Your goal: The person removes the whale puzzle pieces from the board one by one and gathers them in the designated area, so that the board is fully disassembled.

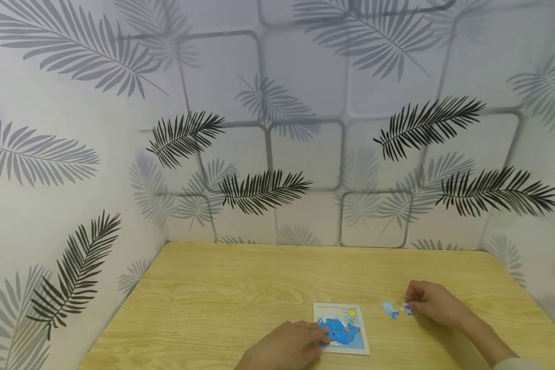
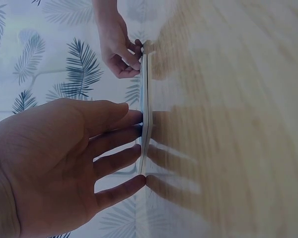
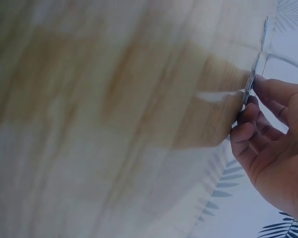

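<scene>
A jigsaw puzzle board (image 1: 365, 335) with a white frame lies on the table, showing a blue whale (image 1: 344, 334) and a yellow sun. My left hand (image 1: 284, 347) touches its left side, fingers spread and lightly bent. From the left wrist view, the fingertips (image 2: 135, 183) meet the board's thin edge. Right of the board is a loose blue puzzle piece (image 1: 388, 309). Close beside it, a second puzzle piece (image 1: 408, 309) with a pink spot is pinched by my right hand (image 1: 437, 304). In the right wrist view the thin pieces (image 3: 260, 52) appear edge-on at the thumb and curled fingers.
The light wood-grain table (image 1: 213, 293) extends left and behind the puzzle. Walls covered in leaf-patterned paper (image 1: 305, 154) enclose the back and both sides of the table. Both hands cast shadows on the tabletop.
</scene>
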Demonstrator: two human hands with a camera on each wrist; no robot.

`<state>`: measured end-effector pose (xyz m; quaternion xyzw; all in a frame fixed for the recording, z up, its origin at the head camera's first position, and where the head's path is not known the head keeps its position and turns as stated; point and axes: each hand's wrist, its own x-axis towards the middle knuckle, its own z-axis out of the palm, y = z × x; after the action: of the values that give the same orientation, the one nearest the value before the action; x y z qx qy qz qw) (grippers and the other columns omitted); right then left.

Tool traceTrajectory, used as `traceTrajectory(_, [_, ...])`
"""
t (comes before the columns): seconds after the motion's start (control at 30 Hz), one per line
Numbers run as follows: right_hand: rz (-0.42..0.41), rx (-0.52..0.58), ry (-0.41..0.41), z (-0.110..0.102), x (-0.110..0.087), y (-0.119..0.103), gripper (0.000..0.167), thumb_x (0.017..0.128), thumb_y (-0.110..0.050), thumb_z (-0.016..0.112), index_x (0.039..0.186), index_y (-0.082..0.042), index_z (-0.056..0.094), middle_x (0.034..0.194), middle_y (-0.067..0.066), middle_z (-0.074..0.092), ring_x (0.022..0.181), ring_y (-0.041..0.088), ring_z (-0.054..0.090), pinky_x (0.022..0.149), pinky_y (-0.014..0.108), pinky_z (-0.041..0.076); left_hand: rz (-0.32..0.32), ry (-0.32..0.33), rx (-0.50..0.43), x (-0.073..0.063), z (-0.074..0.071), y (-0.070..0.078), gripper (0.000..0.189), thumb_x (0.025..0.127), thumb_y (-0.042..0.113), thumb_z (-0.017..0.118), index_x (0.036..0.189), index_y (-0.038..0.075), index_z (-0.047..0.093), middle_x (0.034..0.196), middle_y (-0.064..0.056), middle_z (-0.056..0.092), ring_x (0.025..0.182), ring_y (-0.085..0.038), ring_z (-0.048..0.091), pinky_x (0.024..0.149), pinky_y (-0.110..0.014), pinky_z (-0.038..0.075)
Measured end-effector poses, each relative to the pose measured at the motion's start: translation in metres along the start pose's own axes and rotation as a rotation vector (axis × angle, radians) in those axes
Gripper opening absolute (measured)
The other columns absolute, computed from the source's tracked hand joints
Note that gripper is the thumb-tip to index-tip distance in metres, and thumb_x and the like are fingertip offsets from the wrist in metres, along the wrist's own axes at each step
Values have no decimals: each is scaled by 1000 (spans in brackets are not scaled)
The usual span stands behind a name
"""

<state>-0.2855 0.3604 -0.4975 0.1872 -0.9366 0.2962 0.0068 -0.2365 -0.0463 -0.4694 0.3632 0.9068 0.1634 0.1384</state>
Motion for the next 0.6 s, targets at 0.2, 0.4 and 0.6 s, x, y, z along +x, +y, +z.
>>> traceTrajectory(0.2, [17,7,-16,-1,1,-3,12,94,-7,74,93,-12,63,92,-5,65,85,8,57,73,26,51,-23,2,-8,-1,-2,2,39,105,31,60,144,32,63,149,15,57,142,-9,49,116,-48,42])
traceTrajectory(0.4, [-34,40,3,-1,2,-11,8,98,-6,69,97,-12,63,85,-3,62,71,3,50,60,24,46,-9,-1,-14,-1,-1,2,41,105,32,60,147,30,60,149,16,57,142,-9,49,116,-45,42])
traceTrajectory(0.6, [-128,191,-45,3,13,-32,13,100,-6,67,113,-4,65,95,4,63,62,1,48,52,24,47,-14,0,-14,-1,0,1,42,105,32,60,147,31,60,149,16,56,143,-9,48,117,-46,41])
